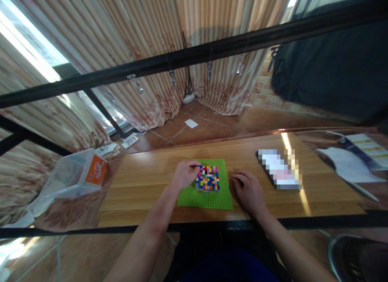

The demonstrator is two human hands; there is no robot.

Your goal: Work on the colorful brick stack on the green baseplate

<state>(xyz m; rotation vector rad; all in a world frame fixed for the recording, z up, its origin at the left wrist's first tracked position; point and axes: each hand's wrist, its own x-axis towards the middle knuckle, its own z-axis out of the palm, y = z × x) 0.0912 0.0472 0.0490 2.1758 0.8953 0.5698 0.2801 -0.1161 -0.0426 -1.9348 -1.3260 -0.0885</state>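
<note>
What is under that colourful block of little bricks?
A green baseplate lies under the colourful block, flat on the wooden table. The plate's part beneath the block is covered; the left hand hides some more.

A home room: striped curtains (pixel 127 51), tiled floor (pixel 212 124), wooden table (pixel 145 181).

No legible text anywhere; print on the orange label (pixel 96 172) too small.

Here's the wooden table (pixel 145 181), and flat on it a green baseplate (pixel 194 197), partly under the left hand (pixel 184 174). The right hand (pixel 248 191) rests on bare wood. Just right of it lies a dark flat slab (pixel 279 168), blurred, possibly a phone. Further right, white papers (pixel 348 162).
</note>
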